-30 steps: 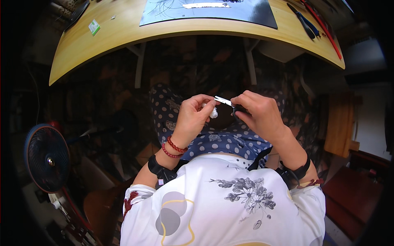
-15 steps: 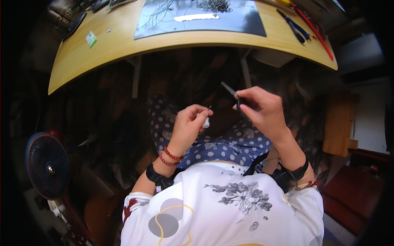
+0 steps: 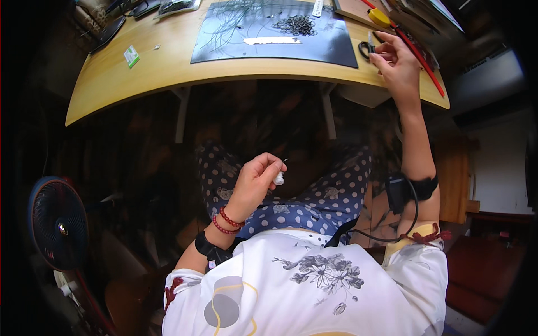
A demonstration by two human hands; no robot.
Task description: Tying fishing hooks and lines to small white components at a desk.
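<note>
Above my lap, my left hand (image 3: 255, 182) is closed in a pinch. Between its thumb and fingers sits a small white lump (image 3: 278, 178), mostly hidden, so its kind is unclear. A thin dark tip (image 3: 287, 161) pokes out past the fingertips. My right hand (image 3: 399, 61) reaches to the table's right side. Its thumb and fingertips are at the black looped handles of small scissors (image 3: 365, 49), whose short blades point to the far side. Pliers (image 3: 379, 37) lie partly hidden behind that hand.
On the wooden table (image 3: 140, 75) lies a dark mat (image 3: 235, 53) with thin wires (image 3: 221, 28), a heap of small dark pieces (image 3: 295, 25) and a white strip (image 3: 272, 41). A red rod (image 3: 420, 56) lies right of my hand. A fan (image 3: 59, 224) stands at left.
My right hand has carried the scissors from above my lap out to the table's right side. My left hand keeps its pinch on the white lump, slightly lower.
</note>
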